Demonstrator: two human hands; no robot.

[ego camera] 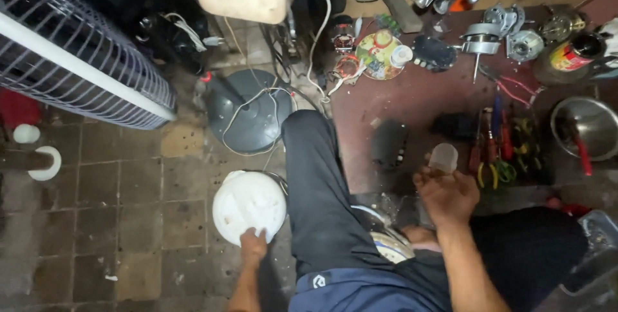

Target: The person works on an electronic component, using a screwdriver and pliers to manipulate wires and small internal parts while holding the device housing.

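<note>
My left hand grips the near rim of a round white appliance body that stands on the tiled floor beside my left leg. My right hand is raised over the dark red mat, its fingers closed on a small translucent plastic cup. A black rectangular part lies on the mat just left of the cup.
A grey round fan base with a white cord lies beyond the white body. A white fan grille leans at the far left. Pliers and screwdrivers, a steel bowl, small motors and a colourful plate crowd the mat.
</note>
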